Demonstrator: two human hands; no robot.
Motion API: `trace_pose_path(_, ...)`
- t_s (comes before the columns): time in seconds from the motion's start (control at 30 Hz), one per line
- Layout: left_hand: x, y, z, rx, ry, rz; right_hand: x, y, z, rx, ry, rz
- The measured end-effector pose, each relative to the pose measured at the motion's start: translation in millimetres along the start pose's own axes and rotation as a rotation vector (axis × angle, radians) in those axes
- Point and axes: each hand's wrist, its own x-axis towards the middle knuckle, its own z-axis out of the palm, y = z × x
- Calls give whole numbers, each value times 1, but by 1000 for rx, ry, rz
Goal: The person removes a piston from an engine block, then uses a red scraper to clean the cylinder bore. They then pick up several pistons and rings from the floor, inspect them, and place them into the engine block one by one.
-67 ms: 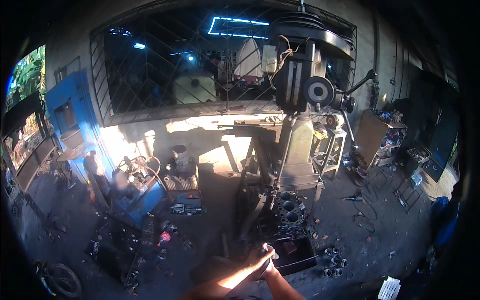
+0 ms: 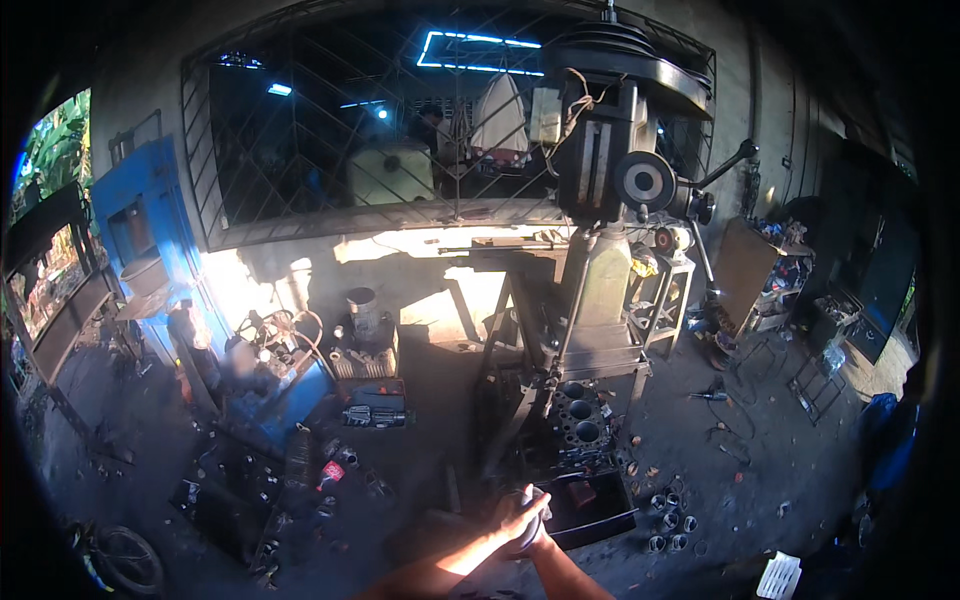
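Observation:
My two hands are brought together low in the middle of the view, beside the left edge of a black metal tray (image 2: 618, 522). Sunlight falls across the left forearm. My left hand (image 2: 514, 519) and my right hand (image 2: 539, 527) close around a small, greyish thing that their fingers mostly cover; its kind cannot be made out. Inside the tray lies a reddish-brown block (image 2: 580, 493), with slim tools toward its far end. Just beyond stands an engine block (image 2: 577, 411) with round cylinder bores facing up.
A drill press (image 2: 603, 250) rises behind the engine block. Several metal cylinders, seemingly pistons (image 2: 671, 522), stand on the floor to the right of the tray. A power tool (image 2: 710, 396) with a cord lies farther right. Metal parts and a red packet (image 2: 333, 471) litter the left floor.
The view has shifted very slightly. My hands stay together by the tray, with a small turn of the fingers around the held thing.

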Motion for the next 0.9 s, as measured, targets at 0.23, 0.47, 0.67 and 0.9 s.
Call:
trace_pose_path(0.23, 10, -71, -33, -101, 279, -112, 47, 42, 41, -154, -14, 2)
trace_pose_path(0.47, -16, 7, -197, -1804, -172, 201, 12, 33, 120, -430, 1, -133)
trace_pose_path(0.67, -24, 56, -213, -2122, -839, 148, 8, 35, 186, 302, -467, -13)
trace_pose_path(0.9, -31, 102, -212, -1317, -237, 340, 19, 50, 189, 438, -693, 18)
